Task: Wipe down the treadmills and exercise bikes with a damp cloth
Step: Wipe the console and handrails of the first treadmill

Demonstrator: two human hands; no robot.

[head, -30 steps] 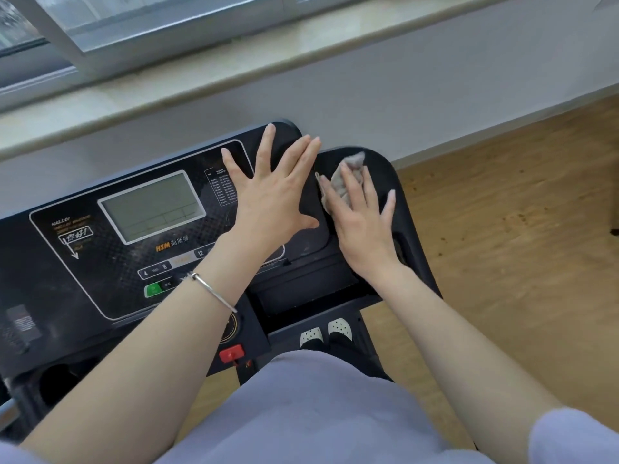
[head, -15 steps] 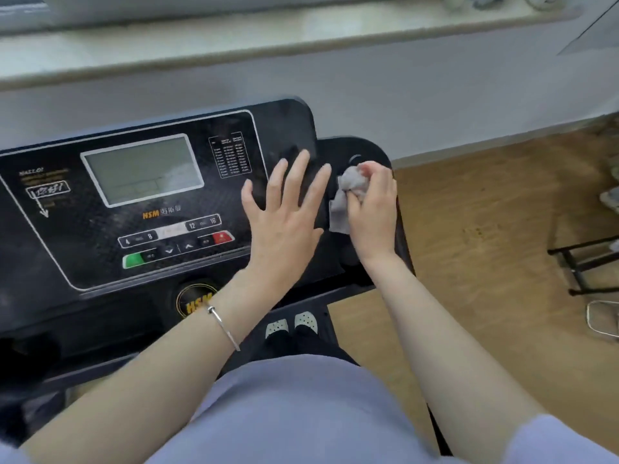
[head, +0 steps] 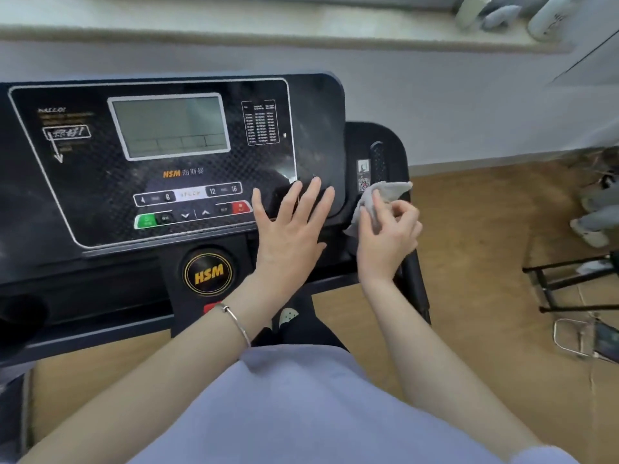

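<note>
Looking down from the head camera, the right hand pinches a bunched grey cloth between thumb and curled fingers. The cloth lies against the right side arm of the treadmill, just beside the QR sticker. The left hand is spread flat with straight fingers, pressed on the lower right corner of the console, near the red button but not on it.

The step in hand looks to be wiping that side arm. It would go better with the cloth flattened under the fingers rather than wadded, drawn in long overlapping strokes along the arm, round the grip pad and over the outer edge. The bracing hand should keep off the buttons. Pale smears show on the console's right part, so that area probably needs a pass too. Whether the cloth is damp cannot be told.
</note>
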